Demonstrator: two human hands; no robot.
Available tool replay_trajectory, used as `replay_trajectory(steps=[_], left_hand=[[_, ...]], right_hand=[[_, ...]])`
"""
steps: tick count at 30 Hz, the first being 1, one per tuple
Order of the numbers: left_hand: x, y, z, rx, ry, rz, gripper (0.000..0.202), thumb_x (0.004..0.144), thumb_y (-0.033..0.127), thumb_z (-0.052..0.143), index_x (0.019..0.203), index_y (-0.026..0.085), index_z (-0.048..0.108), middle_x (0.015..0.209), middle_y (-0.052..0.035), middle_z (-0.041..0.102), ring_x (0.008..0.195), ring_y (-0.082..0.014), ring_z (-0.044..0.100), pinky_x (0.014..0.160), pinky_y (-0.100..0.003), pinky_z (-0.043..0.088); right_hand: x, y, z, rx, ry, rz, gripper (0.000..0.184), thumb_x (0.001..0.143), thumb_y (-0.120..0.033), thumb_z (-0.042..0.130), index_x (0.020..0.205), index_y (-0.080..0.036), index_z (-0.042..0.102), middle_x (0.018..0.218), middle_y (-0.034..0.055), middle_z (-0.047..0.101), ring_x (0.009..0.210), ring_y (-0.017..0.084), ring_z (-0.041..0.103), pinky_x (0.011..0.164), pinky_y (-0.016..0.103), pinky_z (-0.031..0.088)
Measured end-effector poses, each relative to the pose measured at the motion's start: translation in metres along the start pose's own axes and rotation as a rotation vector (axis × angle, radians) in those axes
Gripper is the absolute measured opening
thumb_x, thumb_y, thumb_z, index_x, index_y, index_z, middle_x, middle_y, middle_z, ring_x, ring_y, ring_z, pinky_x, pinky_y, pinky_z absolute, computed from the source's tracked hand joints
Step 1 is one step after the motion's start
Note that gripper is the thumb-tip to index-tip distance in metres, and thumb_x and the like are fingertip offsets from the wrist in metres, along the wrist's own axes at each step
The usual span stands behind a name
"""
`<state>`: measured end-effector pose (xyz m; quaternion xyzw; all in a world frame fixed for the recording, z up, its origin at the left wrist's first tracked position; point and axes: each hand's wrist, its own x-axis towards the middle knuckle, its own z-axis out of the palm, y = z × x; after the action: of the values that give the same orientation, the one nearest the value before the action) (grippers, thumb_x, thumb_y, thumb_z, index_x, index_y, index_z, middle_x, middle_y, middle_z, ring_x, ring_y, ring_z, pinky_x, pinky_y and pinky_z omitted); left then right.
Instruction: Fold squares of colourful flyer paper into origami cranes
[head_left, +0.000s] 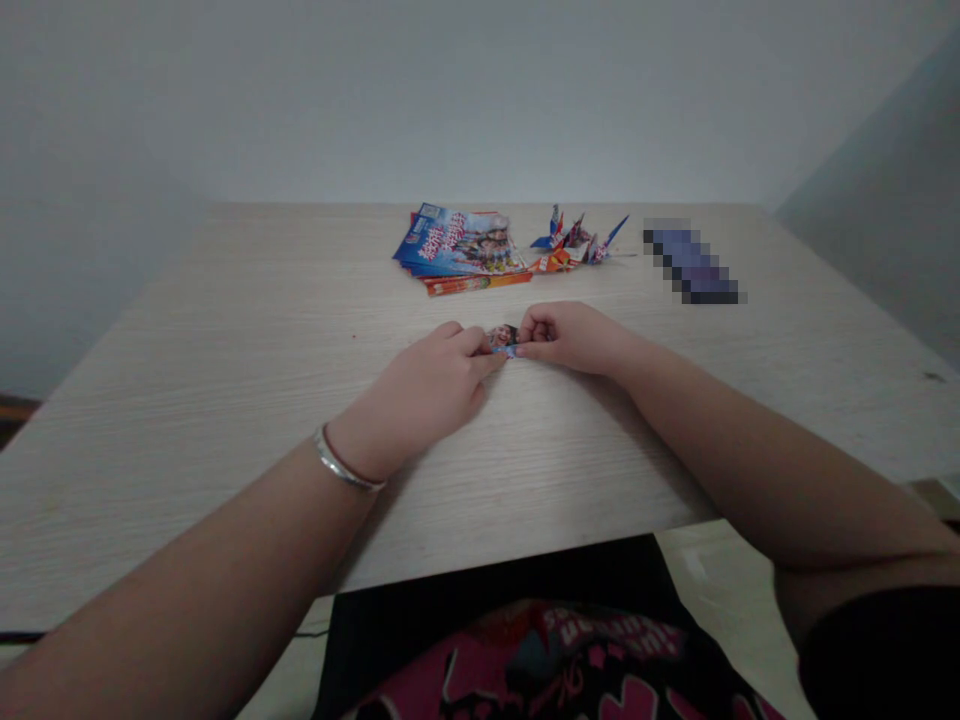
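Note:
My left hand (431, 385) and my right hand (571, 338) meet at the middle of a light wooden table (225, 340). Both pinch a small folded piece of printed paper (504, 337) that lies between their fingertips on the tabletop. The fingers of each hand are curled in, and most of the paper is hidden under them. A silver bangle (341, 468) sits on my left wrist.
A stack of colourful printed sheets (459, 248) lies at the far middle of the table. Beside it on the right stand folded paper cranes (574, 240). A blurred dark object (694, 265) lies further right. A pale wall rises behind the table.

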<state>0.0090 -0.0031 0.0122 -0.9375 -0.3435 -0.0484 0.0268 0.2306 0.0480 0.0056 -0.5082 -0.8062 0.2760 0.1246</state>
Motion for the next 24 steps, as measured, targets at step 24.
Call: replay_trajectory(steps=[24], left_hand=[[-0.002, -0.001, -0.007, 0.013, -0.016, -0.113, 0.029, 0.099, 0.025, 0.050, 0.104, 0.018, 0.078, 0.113, -0.0074, 0.077, 0.101, -0.0257, 0.071, 0.091, -0.043, 0.051]], right_hand=[[0.000, 0.015, -0.005, 0.142, -0.055, -0.021, 0.011, 0.079, -0.029, 0.071, 0.083, -0.019, 0.068, 0.071, -0.0038, 0.061, 0.066, 0.011, 0.050, 0.063, 0.026, 0.036]])
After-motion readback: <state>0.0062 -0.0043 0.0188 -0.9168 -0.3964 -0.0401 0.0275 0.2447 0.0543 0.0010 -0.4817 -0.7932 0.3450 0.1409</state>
